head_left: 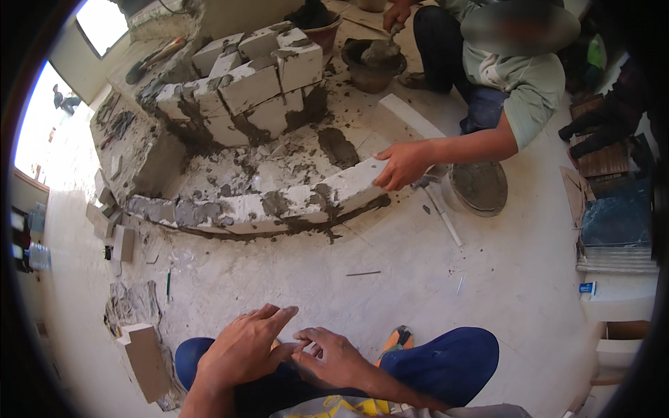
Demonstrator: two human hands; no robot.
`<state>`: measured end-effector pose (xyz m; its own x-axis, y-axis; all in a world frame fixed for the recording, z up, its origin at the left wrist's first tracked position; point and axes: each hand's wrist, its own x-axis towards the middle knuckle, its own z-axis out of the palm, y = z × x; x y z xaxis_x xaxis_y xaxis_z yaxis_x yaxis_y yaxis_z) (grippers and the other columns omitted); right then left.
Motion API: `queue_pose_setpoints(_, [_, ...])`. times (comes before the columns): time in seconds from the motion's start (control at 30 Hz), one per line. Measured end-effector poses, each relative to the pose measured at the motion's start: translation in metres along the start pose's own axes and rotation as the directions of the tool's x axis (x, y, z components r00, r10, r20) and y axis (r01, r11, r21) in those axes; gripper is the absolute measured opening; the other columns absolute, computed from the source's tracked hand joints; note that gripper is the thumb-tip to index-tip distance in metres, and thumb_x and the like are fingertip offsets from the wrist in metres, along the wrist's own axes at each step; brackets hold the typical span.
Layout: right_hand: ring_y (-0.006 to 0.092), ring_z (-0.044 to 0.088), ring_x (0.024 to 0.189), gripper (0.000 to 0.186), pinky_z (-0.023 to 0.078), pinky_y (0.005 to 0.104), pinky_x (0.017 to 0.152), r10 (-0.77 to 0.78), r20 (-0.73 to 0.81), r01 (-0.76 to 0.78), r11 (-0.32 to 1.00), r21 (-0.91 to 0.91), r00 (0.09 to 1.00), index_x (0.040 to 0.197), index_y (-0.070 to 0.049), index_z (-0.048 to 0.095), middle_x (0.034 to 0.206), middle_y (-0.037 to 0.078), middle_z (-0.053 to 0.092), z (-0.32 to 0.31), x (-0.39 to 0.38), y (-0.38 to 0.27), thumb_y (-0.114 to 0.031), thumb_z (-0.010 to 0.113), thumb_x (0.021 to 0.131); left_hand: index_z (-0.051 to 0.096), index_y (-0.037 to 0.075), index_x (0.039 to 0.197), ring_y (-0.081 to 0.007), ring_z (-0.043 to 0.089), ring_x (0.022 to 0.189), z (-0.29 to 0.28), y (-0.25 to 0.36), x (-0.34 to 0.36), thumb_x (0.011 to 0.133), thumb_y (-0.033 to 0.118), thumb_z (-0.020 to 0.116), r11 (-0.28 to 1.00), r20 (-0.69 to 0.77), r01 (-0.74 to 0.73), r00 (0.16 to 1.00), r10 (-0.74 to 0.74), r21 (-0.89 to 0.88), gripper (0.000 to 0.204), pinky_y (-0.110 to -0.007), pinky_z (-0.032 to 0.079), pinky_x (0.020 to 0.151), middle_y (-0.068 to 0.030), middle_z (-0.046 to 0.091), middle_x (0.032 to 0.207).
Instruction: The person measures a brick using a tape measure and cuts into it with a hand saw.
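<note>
My left hand is raised over my lap, its fingers loosely extended with nothing visible in them. My right hand sits just beside it, fingers loosely bent and apart, their tips at my left thumb. Ahead runs a curved low course of white blocks smeared with grey mortar, behind it a stepped stack of mortared blocks. A co-worker's hand rests on the right end of the course; their other hand holds a trowel in a dark mortar bucket.
A round bucket of grey mortar and a white-handled tool lie right of the course. A thin stick lies between me and it. Loose blocks and a crumpled sheet are at left, stacked boards at right.
</note>
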<state>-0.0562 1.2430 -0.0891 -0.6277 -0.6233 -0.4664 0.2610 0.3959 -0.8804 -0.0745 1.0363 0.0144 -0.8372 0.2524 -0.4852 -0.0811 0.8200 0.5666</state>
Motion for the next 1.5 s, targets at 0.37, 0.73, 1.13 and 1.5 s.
queue_pose_setpoints(0.37, [0.0315, 0.074, 0.083, 0.056, 0.059, 0.0404, 0.076, -0.045, -0.039, 0.048, 0.997, 0.064, 0.998, 0.13, 0.003, 0.064, 0.115, 0.023, 0.07, 0.003, 0.004, 0.016, -0.046, 0.069, 0.103, 0.062, -0.001, 0.142, -0.0427, 0.066, 0.12, -0.005, 0.004, 0.007, 0.09, 0.033, 0.082, 1.0, 0.016, 0.019, 1.0, -0.018, -0.021, 0.065, -0.047, 0.053, 0.104, -0.0266, 0.072, 0.122])
queue_pose_setpoints(0.73, [0.024, 0.075, 0.089, 0.045, 0.062, 0.0356, 0.081, 0.017, -0.039, -0.016, 0.999, 0.034, 0.999, 0.135, -0.002, 0.065, 0.118, 0.019, 0.071, -0.009, 0.004, 0.005, -0.025, 0.077, 0.099, 0.058, 0.001, 0.145, -0.0416, 0.067, 0.115, -0.007, -0.001, 0.005, 0.092, 0.026, 0.079, 0.997, -0.008, -0.026, 1.0, 0.026, -0.07, 0.062, -0.047, 0.052, 0.103, -0.0225, 0.069, 0.123])
queue_pose_setpoints(1.13, [0.0197, 0.076, 0.086, 0.028, 0.06, 0.031, 0.076, 0.143, 0.02, -0.143, 0.99, 0.016, 0.99, 0.117, 0.006, 0.066, 0.103, 0.016, 0.075, -0.005, 0.019, 0.002, -0.009, 0.075, 0.096, 0.055, -0.001, 0.146, -0.0365, 0.069, 0.111, 0.006, -0.016, -0.001, 0.101, 0.039, 0.067, 0.992, 0.01, -0.097, 0.995, 0.096, 0.082, 0.061, -0.046, 0.054, 0.097, -0.0199, 0.067, 0.121])
queue_pose_setpoints(1.5, [0.0243, 0.076, 0.09, 0.039, 0.061, 0.035, 0.079, 0.113, -0.011, -0.114, 0.988, -0.107, 0.994, 0.126, 0.001, 0.066, 0.113, 0.019, 0.074, 0.001, 0.03, 0.003, -0.016, 0.079, 0.093, 0.059, -0.005, 0.134, -0.0404, 0.069, 0.116, 0.002, -0.022, 0.007, 0.094, 0.024, 0.072, 0.994, -0.035, -0.105, 0.994, 0.105, 0.011, 0.05, -0.048, 0.054, 0.098, -0.0243, 0.068, 0.123])
